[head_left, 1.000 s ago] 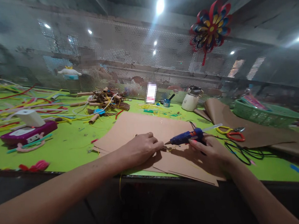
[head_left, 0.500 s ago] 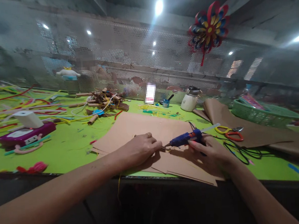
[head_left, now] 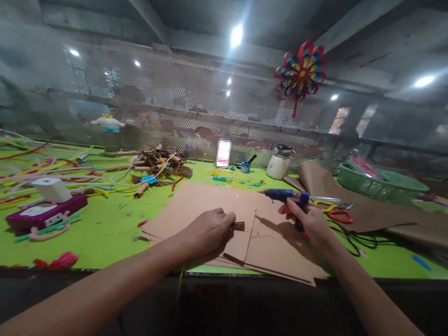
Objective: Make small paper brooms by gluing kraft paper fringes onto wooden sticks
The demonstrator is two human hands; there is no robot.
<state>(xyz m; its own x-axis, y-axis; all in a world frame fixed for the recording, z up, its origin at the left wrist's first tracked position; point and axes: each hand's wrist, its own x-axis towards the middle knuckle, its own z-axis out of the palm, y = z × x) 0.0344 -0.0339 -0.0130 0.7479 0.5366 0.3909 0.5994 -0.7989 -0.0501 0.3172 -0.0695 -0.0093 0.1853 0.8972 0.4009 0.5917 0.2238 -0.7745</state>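
My left hand rests on a stack of brown cardboard sheets and pinches a small brown rolled piece at its fingertips. Off to the right, my right hand grips a blue glue gun, held up off the sheets with its nozzle pointing left, clear of the small piece. The gun's black cord trails to the right over the green table.
Yellow and red scissors lie right of the gun, a green basket beyond them. A white jar, a pile of brown paper rolls, a purple box and coloured strips lie farther back and left. A perforated metal screen stands behind.
My right hand lifted the glue gun up and back to the right, away from the small piece where its nozzle had been touching. The left hand stayed pinching the piece.
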